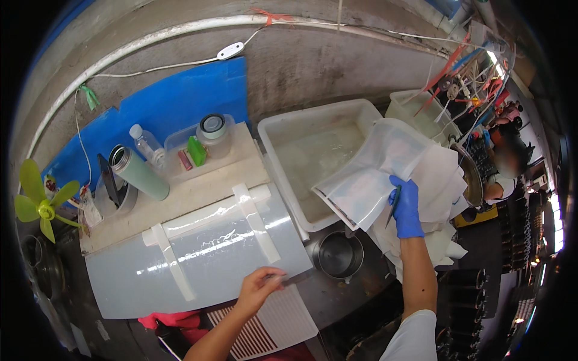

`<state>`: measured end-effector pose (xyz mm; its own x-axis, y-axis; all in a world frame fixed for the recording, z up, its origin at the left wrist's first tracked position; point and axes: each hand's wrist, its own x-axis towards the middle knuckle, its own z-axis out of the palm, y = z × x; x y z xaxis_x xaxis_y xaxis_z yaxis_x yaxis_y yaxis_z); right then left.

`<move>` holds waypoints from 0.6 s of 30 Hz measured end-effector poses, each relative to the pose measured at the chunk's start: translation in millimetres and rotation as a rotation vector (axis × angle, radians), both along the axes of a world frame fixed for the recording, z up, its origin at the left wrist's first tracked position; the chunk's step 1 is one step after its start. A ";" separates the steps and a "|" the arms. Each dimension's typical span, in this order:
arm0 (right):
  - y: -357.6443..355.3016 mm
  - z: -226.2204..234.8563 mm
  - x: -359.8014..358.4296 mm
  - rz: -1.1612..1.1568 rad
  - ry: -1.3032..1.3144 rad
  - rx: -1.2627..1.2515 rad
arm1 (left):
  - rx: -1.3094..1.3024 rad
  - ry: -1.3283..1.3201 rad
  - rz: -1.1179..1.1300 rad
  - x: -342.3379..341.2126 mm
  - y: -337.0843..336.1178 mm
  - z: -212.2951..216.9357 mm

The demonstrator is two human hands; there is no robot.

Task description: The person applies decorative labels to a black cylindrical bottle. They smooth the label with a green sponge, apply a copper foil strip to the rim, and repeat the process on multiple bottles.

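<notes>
My right hand point(406, 207), in a blue glove, is closed on the edge of a glossy, translucent printed sheet point(355, 195). A slim, dark pointed tool point(394, 207) also sticks out of its fingers; its exact kind is unclear. The sheet hangs over the near right side of a white plastic tub point(278, 171) of cloudy water. Crumpled white paper sheets point(442, 180) lie beneath and beside the glove. My left hand point(262, 286), bare, hovers at the front edge of a shiny grey board point(208, 253). Its fingers are curled together, and whatever they may hold is too small to make out.
A round metal pot point(338, 256) stands between board and papers. Behind the board are a mint-green flask point(141, 174), a clear bottle point(147, 147) and a lidded jar point(214, 132). A green fan point(45, 207) is at left. A white slotted rack point(283, 322) sits below; another person point(506, 159) is far right.
</notes>
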<state>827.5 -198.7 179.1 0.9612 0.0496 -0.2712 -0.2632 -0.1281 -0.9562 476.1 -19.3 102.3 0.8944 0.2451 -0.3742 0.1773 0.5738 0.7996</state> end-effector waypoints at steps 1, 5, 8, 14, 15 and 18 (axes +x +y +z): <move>-1.4 7.6 -4.4 -0.027 0.009 0.029 | -0.004 -0.015 -0.057 9.5 -7.3 -1.4; -9.7 25.6 -19.9 -0.113 0.069 0.148 | -0.147 -0.046 -0.281 53.8 -39.4 0.4; -22.9 28.7 -32.1 -0.060 0.061 0.227 | -0.326 -0.095 -0.305 84.2 -59.2 15.0; -62.8 -16.1 -76.9 -0.095 0.161 0.433 | -0.886 -0.307 0.011 113.4 -70.8 10.2; -70.3 -27.1 -90.9 -0.080 0.208 0.452 | -0.887 -0.314 0.026 111.6 -67.2 12.2; -97.2 -71.1 -128.5 -0.090 0.374 0.464 | -1.033 -0.139 0.108 107.1 -57.6 16.4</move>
